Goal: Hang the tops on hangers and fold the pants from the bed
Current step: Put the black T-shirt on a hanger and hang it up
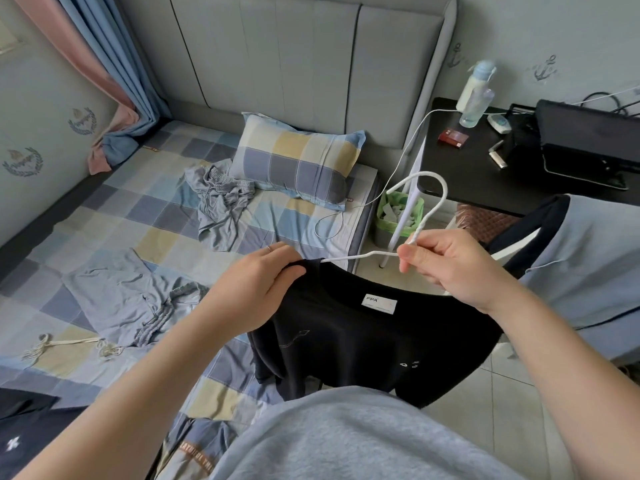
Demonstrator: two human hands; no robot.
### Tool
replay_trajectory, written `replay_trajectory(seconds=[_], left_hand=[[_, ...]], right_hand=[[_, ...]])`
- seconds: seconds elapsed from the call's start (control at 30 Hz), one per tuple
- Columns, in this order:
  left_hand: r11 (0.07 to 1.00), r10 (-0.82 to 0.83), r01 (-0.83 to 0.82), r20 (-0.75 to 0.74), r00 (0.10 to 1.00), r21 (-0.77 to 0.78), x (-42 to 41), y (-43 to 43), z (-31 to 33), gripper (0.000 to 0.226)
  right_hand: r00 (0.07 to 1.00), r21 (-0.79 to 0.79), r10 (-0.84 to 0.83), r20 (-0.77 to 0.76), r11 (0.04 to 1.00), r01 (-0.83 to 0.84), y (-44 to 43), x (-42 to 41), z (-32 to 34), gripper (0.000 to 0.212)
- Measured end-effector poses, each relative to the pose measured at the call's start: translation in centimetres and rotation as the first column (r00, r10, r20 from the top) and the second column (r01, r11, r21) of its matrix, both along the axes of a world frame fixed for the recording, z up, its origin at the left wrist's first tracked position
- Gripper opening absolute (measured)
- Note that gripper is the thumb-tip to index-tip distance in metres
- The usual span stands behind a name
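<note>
Our left hand (258, 284) grips the black top (363, 341); our right hand (453, 268), at three o'clock, pinches the hanger (360, 257). Tugging too hard could unseat the shoulder.

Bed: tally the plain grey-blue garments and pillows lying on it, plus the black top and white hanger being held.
Grey-blue garments: 2
Pillow: 1
Black top: 1
White hanger: 1
Total: 5

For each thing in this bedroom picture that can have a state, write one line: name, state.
black top: partly on the hanger, held up.
white hanger: partly inside the top's neck.
left hand: pinches the top's shoulder.
right hand: pinches the hanger's stem.
grey pants by the pillow: crumpled, unfolded.
nearer grey pants: rumpled, unfolded.
bottle: upright.
</note>
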State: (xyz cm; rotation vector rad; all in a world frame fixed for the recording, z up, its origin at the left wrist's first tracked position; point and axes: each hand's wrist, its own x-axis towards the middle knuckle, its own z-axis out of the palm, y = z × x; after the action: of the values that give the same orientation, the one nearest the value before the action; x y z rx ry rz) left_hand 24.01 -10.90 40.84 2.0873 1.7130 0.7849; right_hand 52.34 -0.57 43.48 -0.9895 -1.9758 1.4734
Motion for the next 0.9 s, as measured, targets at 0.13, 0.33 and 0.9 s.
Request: replay_trajectory(seconds=[0.13,0.33,0.9], left_hand=[[0.990,0.074,-0.086,0.105,0.992,0.115,-0.5,0.0,1.0,0.016],[0.960,0.208,-0.247,0.252,0.945,0.134,-4.1,-0.2,1.4,0.019],[0.944,0.258,-0.315,0.368,0.893,0.102,-5.6,-0.7,0.4,0.012]], right_hand=[[0.992,0.148,-0.055,0.112,0.988,0.038,0.9,1.7,-0.5,0.023],[0.938,-0.135,-0.020,0.346,0.988,0.071,3.2,7.7,-3.0,0.030],[0.918,0.437,-0.342,0.202,0.870,0.228,2.5,6.5,-3.5,0.027]])
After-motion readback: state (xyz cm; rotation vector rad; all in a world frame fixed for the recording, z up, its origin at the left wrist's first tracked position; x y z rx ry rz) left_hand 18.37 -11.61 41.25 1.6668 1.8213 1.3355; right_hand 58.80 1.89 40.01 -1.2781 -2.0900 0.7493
